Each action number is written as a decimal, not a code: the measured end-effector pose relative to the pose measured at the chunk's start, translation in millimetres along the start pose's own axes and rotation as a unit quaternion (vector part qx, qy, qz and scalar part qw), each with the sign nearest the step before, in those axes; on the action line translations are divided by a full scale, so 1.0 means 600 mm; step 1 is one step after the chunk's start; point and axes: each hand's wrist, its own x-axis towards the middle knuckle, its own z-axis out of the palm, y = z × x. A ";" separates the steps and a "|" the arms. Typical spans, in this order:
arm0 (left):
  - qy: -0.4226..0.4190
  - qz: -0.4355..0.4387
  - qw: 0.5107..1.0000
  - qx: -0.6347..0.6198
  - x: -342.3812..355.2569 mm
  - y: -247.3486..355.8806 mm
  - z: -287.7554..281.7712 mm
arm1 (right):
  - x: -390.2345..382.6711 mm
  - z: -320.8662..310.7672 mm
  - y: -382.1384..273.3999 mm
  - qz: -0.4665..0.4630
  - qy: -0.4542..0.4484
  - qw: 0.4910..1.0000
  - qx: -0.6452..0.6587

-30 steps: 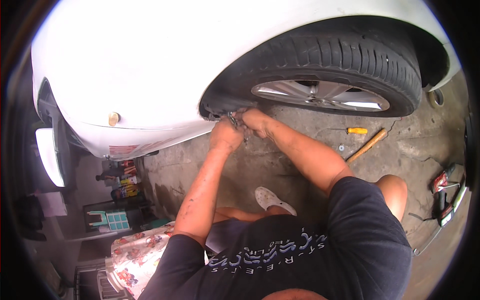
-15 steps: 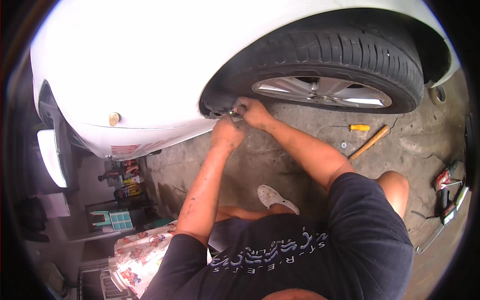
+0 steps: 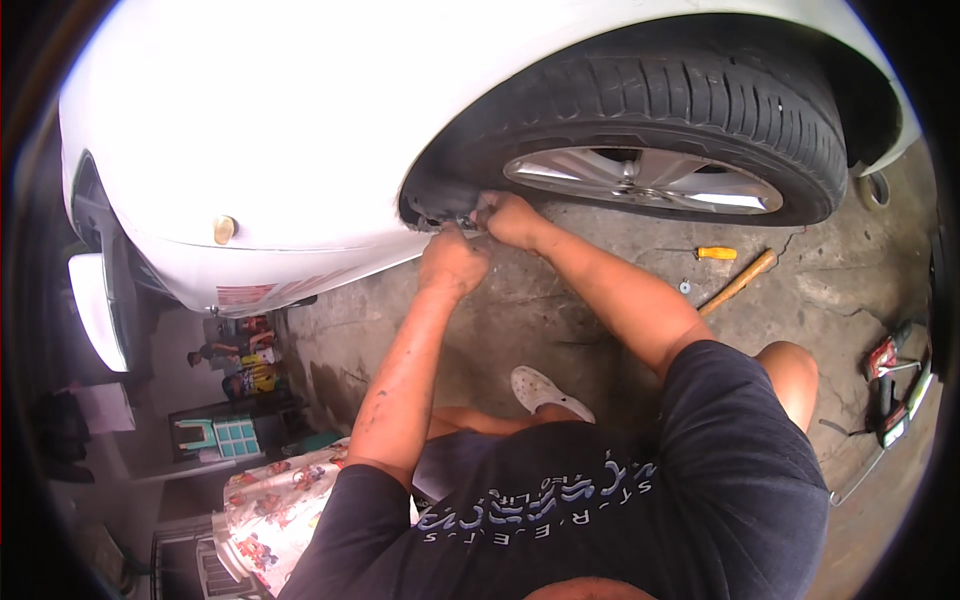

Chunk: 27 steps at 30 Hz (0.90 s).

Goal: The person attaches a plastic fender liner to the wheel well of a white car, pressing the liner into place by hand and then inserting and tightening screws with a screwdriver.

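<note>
Both my hands are at the lower corner of the wheel arch on a white car (image 3: pixel 300 100), beside the black tire (image 3: pixel 690 95) with its silver rim (image 3: pixel 640 180). My left hand (image 3: pixel 454 263) is closed at the bottom edge of the body panel, its fingertips at the dark arch liner (image 3: pixel 440 200). Just right of it, my right hand (image 3: pixel 510 220) is closed with thumb and fingers pinched together at the same spot. A small metallic bit shows between the two hands. What each hand grips is too small and covered to make out.
On the concrete floor to the right lie a yellow-handled screwdriver (image 3: pixel 716 253), a wooden handle (image 3: pixel 738 284), a small washer (image 3: pixel 685 287) and a roll of tape (image 3: pixel 874 190). Farther right is a red and black tool (image 3: pixel 884 358). Patterned cloth (image 3: pixel 280 510) hangs at lower left.
The fingers have shifted slightly at the arch corner, the left hand a little to the left. The small bit between them has changed in look. The floor tools lie as before.
</note>
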 end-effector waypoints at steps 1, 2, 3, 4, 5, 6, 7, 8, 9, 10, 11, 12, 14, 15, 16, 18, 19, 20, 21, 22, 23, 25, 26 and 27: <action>0.004 0.006 1.000 0.009 0.005 0.006 0.004 | 0.004 -0.004 0.011 -0.098 0.047 0.992 -0.057; 0.009 0.011 1.000 0.018 0.011 0.013 0.009 | 0.008 -0.011 0.022 -0.195 0.093 0.970 -0.114; 0.007 0.008 1.000 0.019 0.009 0.009 0.010 | 0.003 -0.002 0.019 -0.194 0.090 0.970 -0.113; 0.005 0.001 1.000 0.023 0.008 0.005 0.010 | 0.000 0.004 0.015 -0.201 0.093 0.971 -0.093; 0.003 -0.005 1.000 0.027 0.006 0.002 0.011 | -0.004 0.011 0.011 -0.207 0.097 0.971 -0.074; 0.002 -0.004 1.000 0.026 0.008 0.005 0.011 | -0.004 0.009 0.012 -0.207 0.098 0.971 -0.074; 0.004 0.006 1.000 0.020 0.009 0.007 0.010 | -0.004 0.007 0.013 -0.220 0.112 0.966 -0.081; 0.005 0.015 1.000 0.013 0.010 0.010 0.009 | -0.005 0.004 0.014 -0.233 0.126 0.960 -0.087; 0.006 0.011 1.000 0.013 0.008 0.002 0.009 | -0.010 0.010 0.005 -0.234 0.122 0.961 -0.087; 0.012 0.012 1.000 0.012 0.006 -0.005 0.008 | -0.015 0.015 -0.005 -0.170 0.084 0.981 -0.038; 0.017 0.012 1.000 0.011 0.003 -0.012 0.007 | -0.020 0.021 -0.015 -0.103 0.044 0.994 0.011; 0.016 0.017 1.000 0.009 0.005 -0.001 0.006 | -0.015 0.014 -0.014 -0.103 0.049 0.993 0.010; -0.005 0.000 1.000 -0.023 0.009 0.018 0.002 | -0.003 0.001 -0.014 0.019 -0.021 0.995 0.092; -0.005 -0.001 1.000 -0.023 0.007 0.017 -0.002 | -0.003 0.002 -0.013 0.020 -0.022 0.995 0.093; -0.017 -0.001 0.999 -0.029 0.005 0.016 -0.007 | -0.003 0.003 -0.013 0.028 -0.040 0.991 0.128; -0.025 -0.003 0.999 -0.033 0.003 0.009 -0.008 | -0.003 0.004 -0.010 0.035 -0.060 0.984 0.162; -0.007 0.005 1.000 -0.013 0.004 0.004 -0.002 | -0.004 0.003 -0.006 -0.009 -0.009 0.993 0.114; 0.011 0.014 1.000 0.007 0.005 -0.002 0.002 | -0.003 0.006 -0.004 -0.052 0.043 0.996 0.066; 0.009 0.016 1.000 0.007 0.005 0.003 0.004 | -0.002 0.005 0.005 -0.051 0.046 0.995 0.066; 0.010 0.020 1.000 0.009 0.005 0.008 0.005 | -0.001 0.005 0.015 -0.112 0.068 0.991 0.022; 0.011 0.025 1.000 0.011 0.006 0.014 0.007 | 0.000 0.003 0.023 -0.172 0.090 0.981 -0.023; 0.010 0.018 1.000 0.005 0.008 0.004 0.007 | -0.003 0.015 0.017 -0.168 0.094 0.981 -0.013; 0.010 0.014 1.000 -0.003 0.009 -0.001 0.007 | -0.005 0.019 0.015 -0.164 0.099 0.981 -0.005; 0.009 0.012 1.000 -0.003 0.007 -0.001 0.006 | -0.008 0.021 0.015 -0.164 0.097 0.982 -0.004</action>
